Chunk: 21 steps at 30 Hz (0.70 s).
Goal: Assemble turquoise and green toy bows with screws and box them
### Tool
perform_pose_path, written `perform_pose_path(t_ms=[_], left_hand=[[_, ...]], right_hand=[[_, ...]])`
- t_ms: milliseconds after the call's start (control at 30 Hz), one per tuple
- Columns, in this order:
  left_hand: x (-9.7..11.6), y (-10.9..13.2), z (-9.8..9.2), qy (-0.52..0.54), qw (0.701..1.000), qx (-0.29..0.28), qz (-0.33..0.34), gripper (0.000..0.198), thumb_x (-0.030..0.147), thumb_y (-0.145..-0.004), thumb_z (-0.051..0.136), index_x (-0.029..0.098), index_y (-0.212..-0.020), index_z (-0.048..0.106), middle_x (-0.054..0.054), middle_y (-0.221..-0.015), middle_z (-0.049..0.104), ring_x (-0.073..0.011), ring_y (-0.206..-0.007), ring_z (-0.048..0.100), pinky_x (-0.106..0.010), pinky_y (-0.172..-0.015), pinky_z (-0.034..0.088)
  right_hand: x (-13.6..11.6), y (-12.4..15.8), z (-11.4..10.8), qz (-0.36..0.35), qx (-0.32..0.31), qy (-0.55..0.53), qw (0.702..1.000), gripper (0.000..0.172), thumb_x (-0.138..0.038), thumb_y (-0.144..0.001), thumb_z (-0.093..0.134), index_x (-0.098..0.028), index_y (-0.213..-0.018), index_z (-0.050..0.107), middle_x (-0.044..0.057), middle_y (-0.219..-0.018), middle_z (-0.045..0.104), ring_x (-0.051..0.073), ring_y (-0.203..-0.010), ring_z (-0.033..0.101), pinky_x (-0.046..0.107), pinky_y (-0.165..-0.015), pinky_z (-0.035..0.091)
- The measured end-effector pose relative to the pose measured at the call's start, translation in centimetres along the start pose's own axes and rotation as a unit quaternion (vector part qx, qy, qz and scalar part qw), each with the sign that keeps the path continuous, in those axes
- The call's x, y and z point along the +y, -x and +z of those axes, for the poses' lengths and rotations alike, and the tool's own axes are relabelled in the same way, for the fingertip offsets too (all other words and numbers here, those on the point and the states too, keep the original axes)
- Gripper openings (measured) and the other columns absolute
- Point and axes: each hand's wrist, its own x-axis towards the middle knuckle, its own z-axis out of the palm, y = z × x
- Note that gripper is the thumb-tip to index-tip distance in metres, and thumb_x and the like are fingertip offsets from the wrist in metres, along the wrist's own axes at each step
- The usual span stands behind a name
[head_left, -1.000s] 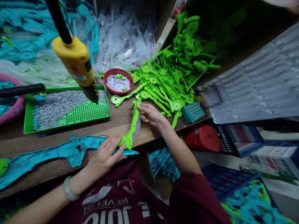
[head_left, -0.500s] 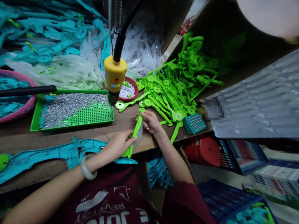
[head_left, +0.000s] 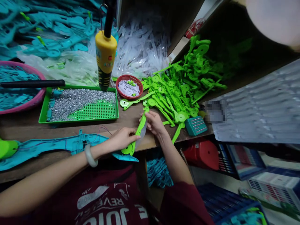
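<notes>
A long bright green plastic part (head_left: 139, 129), with a translucent clear strip (head_left: 143, 132) along its right side, is held at a slant between both my hands. My left hand (head_left: 123, 138) pinches its lower half, thumb across the front. Near the upper end, my right hand (head_left: 153, 122) grips it with fingers curled around the edge; some fingertips are hidden behind. Beneath my left forearm lies a long turquoise plastic shell (head_left: 53, 145) with thin wires, its right tip showing below the green part.
A yellow electric screwdriver (head_left: 106, 59) hangs over a green tray (head_left: 82, 120) of small metal screws. Around stand a red basket (head_left: 129, 97), a heap of green parts (head_left: 173, 93), clear strips (head_left: 142, 47), a pink basin (head_left: 42, 97) and a teal block (head_left: 196, 125).
The view has shifted slightly. The hanging screwdriver has swung up and left, uncovering the red basket. Both hands keep their hold on the green part, which leans a little more to the right.
</notes>
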Motion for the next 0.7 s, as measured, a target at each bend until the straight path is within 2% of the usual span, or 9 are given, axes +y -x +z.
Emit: perform_pose_path(t_ms=[100, 200, 400, 500, 567, 633, 700], left_hand=[[-0.1, 0.3, 0.4, 0.018, 1.000, 0.012, 0.010, 0.035, 0.043, -0.091, 0.054, 0.018, -0.103, 0.076, -0.004, -0.092, 0.078, -0.0223, -0.081, 0.068, -0.028, -0.070, 0.048], [-0.3, 0.4, 0.7, 0.024, 0.999, 0.021, 0.020, 0.035, 0.043, -0.090, 0.055, 0.020, -0.104, 0.077, -0.004, -0.092, 0.078, -0.0226, -0.082, 0.068, -0.028, -0.071, 0.049], [-0.9, -0.2, 0.7, -0.028, 0.999, 0.031, 0.018, 0.038, 0.047, -0.091, 0.054, 0.017, -0.092, 0.077, -0.003, -0.073, 0.073, -0.0199, -0.069, 0.063, -0.026, -0.059, 0.041], [-0.7, -0.3, 1.1, -0.048, 0.998, 0.043, 0.020, 0.036, 0.045, -0.093, 0.054, 0.016, -0.088, 0.075, -0.004, -0.073, 0.072, -0.0209, -0.069, 0.064, -0.027, -0.060, 0.042], [-0.1, 0.3, 1.3, -0.065, 0.996, 0.057, 0.024, 0.029, 0.040, -0.094, 0.057, 0.016, -0.092, 0.074, -0.006, -0.081, 0.073, -0.0228, -0.076, 0.067, -0.029, -0.066, 0.047], [0.7, 1.6, 1.3, -0.086, 0.993, 0.080, 0.034, 0.024, 0.034, -0.094, 0.060, 0.016, -0.104, 0.071, -0.009, -0.097, 0.073, -0.0250, -0.090, 0.068, -0.033, -0.077, 0.051], [1.4, 3.5, 0.7, -0.154, 0.980, 0.101, 0.080, 0.023, 0.032, -0.096, 0.057, 0.016, -0.110, 0.067, -0.011, -0.106, 0.069, -0.0257, -0.097, 0.067, -0.036, -0.083, 0.052]], right_hand=[[0.0, 1.6, -0.3, 0.029, -0.027, 0.030, 0.999, 0.043, -0.052, -0.059, 0.084, -0.014, -0.074, 0.068, -0.006, -0.044, 0.055, 0.005, -0.028, 0.038, 0.017, -0.026, 0.025], [0.4, 2.5, -0.1, 0.025, -0.013, 0.042, 0.999, 0.045, -0.057, -0.064, 0.080, -0.015, -0.075, 0.066, -0.008, -0.043, 0.050, 0.002, -0.030, 0.034, 0.015, -0.028, 0.022], [1.0, 3.3, 0.8, 0.046, -0.023, 0.074, 0.996, 0.040, -0.054, -0.065, 0.080, -0.020, -0.077, 0.063, -0.009, -0.051, 0.048, 0.002, -0.038, 0.034, 0.015, -0.034, 0.027], [0.0, 3.8, -0.2, 0.068, -0.054, 0.117, 0.989, 0.034, -0.050, -0.072, 0.077, -0.019, -0.074, 0.061, -0.009, -0.047, 0.047, 0.003, -0.036, 0.033, 0.016, -0.033, 0.025], [-1.7, 3.6, -1.3, 0.078, -0.076, 0.186, 0.977, 0.033, -0.046, -0.071, 0.080, -0.017, -0.077, 0.065, -0.005, -0.049, 0.054, 0.006, -0.035, 0.041, 0.018, -0.032, 0.026], [-4.0, 2.7, -1.4, 0.004, -0.026, 0.282, 0.959, 0.040, -0.045, -0.069, 0.083, -0.014, -0.091, 0.069, 0.001, -0.063, 0.067, 0.011, -0.045, 0.054, 0.020, -0.035, 0.037], [-6.3, 1.3, 0.5, -0.150, 0.036, 0.329, 0.932, 0.056, -0.049, -0.071, 0.081, -0.017, -0.114, 0.066, 0.008, -0.095, 0.074, 0.017, -0.072, 0.068, 0.026, -0.053, 0.055]])
